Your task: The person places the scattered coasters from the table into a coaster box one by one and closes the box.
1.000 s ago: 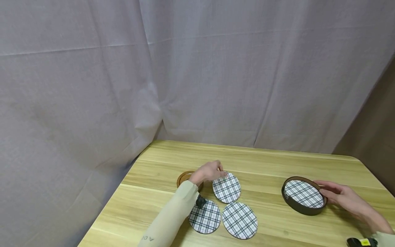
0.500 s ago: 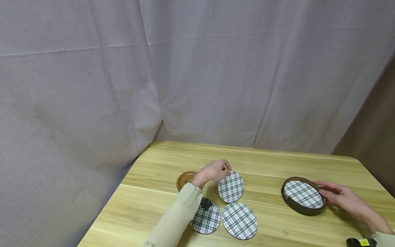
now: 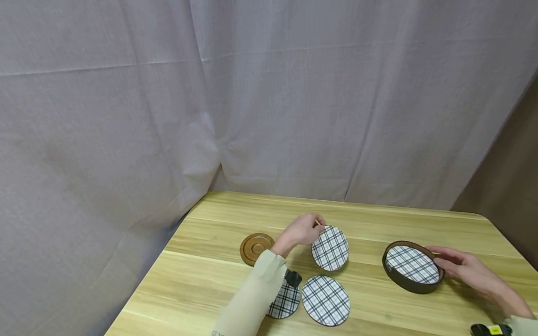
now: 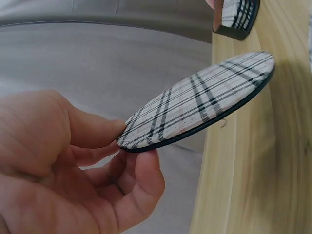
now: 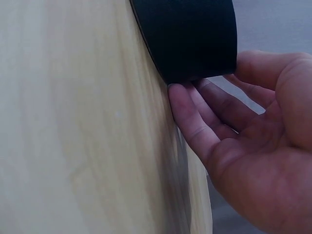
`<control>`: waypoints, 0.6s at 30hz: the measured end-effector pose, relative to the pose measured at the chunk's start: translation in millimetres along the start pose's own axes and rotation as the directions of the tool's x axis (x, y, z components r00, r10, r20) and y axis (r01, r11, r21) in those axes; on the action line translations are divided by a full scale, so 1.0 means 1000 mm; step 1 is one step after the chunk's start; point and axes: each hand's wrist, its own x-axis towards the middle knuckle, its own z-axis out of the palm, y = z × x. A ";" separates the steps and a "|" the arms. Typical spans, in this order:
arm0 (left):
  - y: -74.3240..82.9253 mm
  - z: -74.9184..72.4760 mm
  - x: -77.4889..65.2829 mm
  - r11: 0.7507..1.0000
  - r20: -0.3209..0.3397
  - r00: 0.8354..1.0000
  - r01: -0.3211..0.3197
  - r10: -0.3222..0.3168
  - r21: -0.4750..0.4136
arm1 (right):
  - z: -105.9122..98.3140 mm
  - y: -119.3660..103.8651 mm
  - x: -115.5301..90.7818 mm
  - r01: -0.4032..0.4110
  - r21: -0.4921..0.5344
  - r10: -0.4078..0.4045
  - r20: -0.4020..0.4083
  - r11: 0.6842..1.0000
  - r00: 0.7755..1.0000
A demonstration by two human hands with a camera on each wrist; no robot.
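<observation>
My left hand [image 3: 301,231] pinches a round plaid coaster [image 3: 330,248] at its edge, thumb on the patterned face and fingers beneath. The coaster is raised and tilted over the table, its white checked face and dark rim showing in the left wrist view [image 4: 195,102]. At the right, my right hand [image 3: 470,270] holds the side of a dark round coaster holder [image 3: 414,283], which stands on the table. Another plaid coaster [image 3: 414,264] lies inside the holder. In the right wrist view the thumb is at the holder's upper edge and the fingertips [image 5: 181,100] at its lower edge.
Two plaid coasters lie on the wooden table [image 3: 370,308]: one coaster [image 3: 326,300] near the middle, the other coaster [image 3: 286,301] partly hidden by the left sleeve. A brown round wooden disc [image 3: 254,248] with ringed grooves lies behind the left forearm. A grey curtain [image 3: 277,116] hangs behind.
My left hand has lifted the coaster and carried it to the right, uncovering more of the wooden disc. My right hand and the holder have stayed almost still.
</observation>
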 end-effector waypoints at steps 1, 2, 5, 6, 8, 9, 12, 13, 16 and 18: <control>0.002 0.002 0.001 1.000 -0.009 1.000 0.006 -0.006 -0.020 | 0.000 0.000 0.000 0.001 0.003 -0.001 0.001 1.000 1.000; 0.004 0.003 0.001 0.999 -0.020 1.000 0.007 -0.008 -0.035 | 0.000 0.000 0.000 0.001 0.006 -0.001 0.002 1.000 1.000; 0.009 0.008 0.002 0.993 -0.039 0.999 0.031 -0.036 -0.110 | 0.000 0.000 0.000 -0.005 0.011 0.005 0.013 1.000 1.000; 0.010 0.010 0.002 0.991 -0.044 0.998 0.039 -0.045 -0.131 | 0.000 0.000 0.000 -0.005 0.015 0.005 0.016 1.000 1.000; 0.014 0.014 0.003 0.984 -0.053 0.997 0.048 -0.058 -0.173 | -0.001 0.001 0.000 -0.002 0.023 0.002 0.018 1.000 1.000; 0.016 0.016 0.004 0.980 -0.057 0.996 0.052 -0.064 -0.193 | -0.001 0.001 0.000 0.001 0.026 -0.002 0.020 1.000 1.000; 0.022 0.020 0.006 0.963 -0.072 0.995 0.048 -0.069 -0.264 | -0.001 0.001 0.000 0.007 0.028 -0.008 0.019 1.000 1.000; 0.024 0.022 0.006 0.955 -0.077 0.994 0.047 -0.073 -0.291 | -0.001 0.001 0.000 0.007 0.031 -0.008 0.020 0.999 1.000; 0.028 0.029 0.008 0.924 -0.086 0.992 0.049 -0.088 -0.380 | -0.002 0.001 0.000 0.009 0.044 -0.010 0.029 0.999 1.000; 0.030 0.034 0.010 0.905 -0.091 0.991 0.049 -0.096 -0.423 | -0.002 0.001 0.000 0.013 0.058 -0.014 0.027 0.998 1.000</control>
